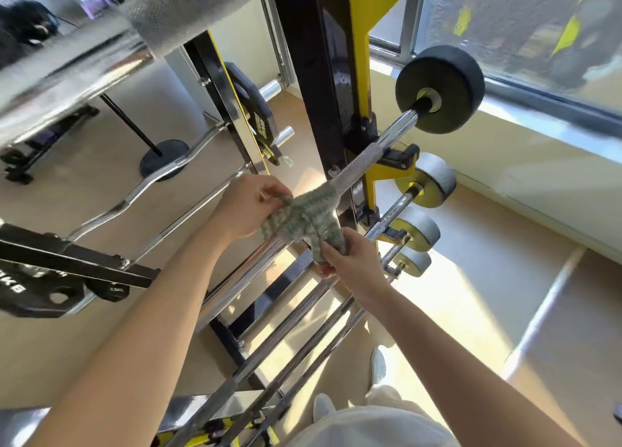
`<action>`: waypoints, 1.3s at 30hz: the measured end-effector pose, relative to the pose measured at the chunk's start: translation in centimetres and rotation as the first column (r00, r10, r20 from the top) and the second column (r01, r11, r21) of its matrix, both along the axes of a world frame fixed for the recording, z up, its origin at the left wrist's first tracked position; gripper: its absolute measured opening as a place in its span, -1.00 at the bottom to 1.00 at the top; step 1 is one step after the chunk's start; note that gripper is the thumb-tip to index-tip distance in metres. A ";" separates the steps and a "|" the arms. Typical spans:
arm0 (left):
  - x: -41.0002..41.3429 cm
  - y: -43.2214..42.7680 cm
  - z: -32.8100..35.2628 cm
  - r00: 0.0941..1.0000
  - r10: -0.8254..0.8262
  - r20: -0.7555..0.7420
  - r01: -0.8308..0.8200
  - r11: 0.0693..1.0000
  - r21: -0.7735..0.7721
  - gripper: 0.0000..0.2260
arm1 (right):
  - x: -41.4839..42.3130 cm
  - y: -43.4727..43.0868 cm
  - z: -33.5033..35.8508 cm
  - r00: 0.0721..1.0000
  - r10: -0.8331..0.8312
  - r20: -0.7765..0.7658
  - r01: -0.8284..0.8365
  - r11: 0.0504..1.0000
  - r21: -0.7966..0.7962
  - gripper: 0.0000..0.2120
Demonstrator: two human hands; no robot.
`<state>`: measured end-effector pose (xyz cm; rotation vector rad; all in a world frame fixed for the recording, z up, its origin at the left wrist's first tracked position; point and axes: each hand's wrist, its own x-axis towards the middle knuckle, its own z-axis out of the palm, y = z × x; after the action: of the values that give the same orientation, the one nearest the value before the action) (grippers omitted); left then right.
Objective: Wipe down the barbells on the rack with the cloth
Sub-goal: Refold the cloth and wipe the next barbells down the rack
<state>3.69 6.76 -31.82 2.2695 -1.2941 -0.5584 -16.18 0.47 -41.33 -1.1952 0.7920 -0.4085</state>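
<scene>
A green-and-white cloth [303,217] is draped over the chrome shaft of a barbell [363,159] that lies across the black-and-yellow rack [323,86]. My left hand [249,207] grips the cloth's left end. My right hand [350,261] pinches its lower right end. That barbell carries a black round weight [441,90] on its far end. Several more barbells [303,315] lie on lower pegs, with grey weights [427,184] at their ends. A thick bar [101,52] crosses close overhead at the top left.
A curl bar [144,190] hangs to the left with a black plate [259,116] on the rack's side. Black plates [43,291] sit at the left edge. A window sill [538,143] runs along the right wall. My white shoes [378,366] stand on the tan floor.
</scene>
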 end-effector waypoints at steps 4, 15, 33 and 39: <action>1.7 2.4 0.7 0.999 0.005 0.048 -0.015 0.978 0.209 -0.90 | 1.3 1.0 1.1 0.998 0.049 0.037 -0.046 0.997 -0.063 -0.92; 1.3 3.2 1.9 0.994 -0.016 0.109 -0.010 0.972 0.235 -0.95 | 0.7 2.1 0.2 0.992 0.124 -0.011 -0.124 0.992 -0.025 -0.88; -1.3 -2.1 1.0 0.980 0.033 -0.198 -0.038 0.999 -0.021 -0.92 | 0.2 -0.9 2.6 0.932 -0.117 0.344 -0.070 0.872 0.485 -0.19; -2.1 -2.7 3.4 0.969 -0.106 -0.223 0.050 0.969 -0.242 -0.84 | -0.3 -0.4 2.6 0.986 -0.153 0.061 0.163 0.865 -0.475 -0.28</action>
<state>1.54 4.10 -28.44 1.9042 -1.2631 -0.6442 -16.51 0.02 -38.73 -1.5885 0.7969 -0.7870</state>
